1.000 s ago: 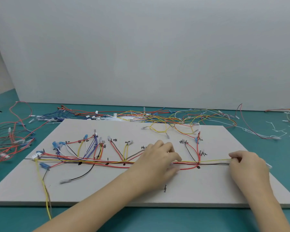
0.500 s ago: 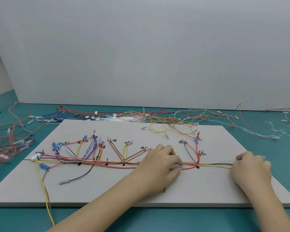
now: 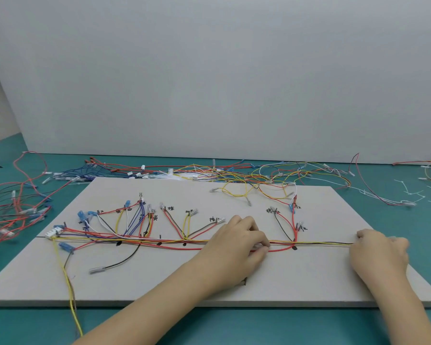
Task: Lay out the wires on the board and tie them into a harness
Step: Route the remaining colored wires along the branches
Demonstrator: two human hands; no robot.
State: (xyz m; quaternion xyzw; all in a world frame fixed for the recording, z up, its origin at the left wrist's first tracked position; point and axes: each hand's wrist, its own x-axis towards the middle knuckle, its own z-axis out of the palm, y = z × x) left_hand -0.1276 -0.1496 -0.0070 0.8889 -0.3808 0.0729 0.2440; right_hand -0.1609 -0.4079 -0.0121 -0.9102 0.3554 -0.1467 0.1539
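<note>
A plain grey wall (image 3: 209, 70) stands behind a teal table (image 3: 234, 327), and on the table lies a flat pale board (image 3: 209, 282) with black marks and small written labels. Along the black line drawn on the board runs the wire bundle (image 3: 159, 242), red, yellow, black and blue, from a white connector (image 3: 54, 232) at the left end toward the right edge. Short branches (image 3: 184, 225) go up from the bundle to the labels, and one black wire (image 3: 120, 261) goes down and to the left. The left hand (image 3: 237, 241) is on the middle of the bundle, its thumb and fingers curled and pinching the wires against the board. The right hand (image 3: 378, 252) is near the right edge of the board, closed around the right end of the bundle. A yellow wire (image 3: 67, 282) hangs over the front edge of the board. Behind the board many loose wires (image 3: 234, 173) lie in a tangle on the table, more loose red wires (image 3: 13, 207) lie at the left, and white cable ties (image 3: 411, 192) lie at the right.
</note>
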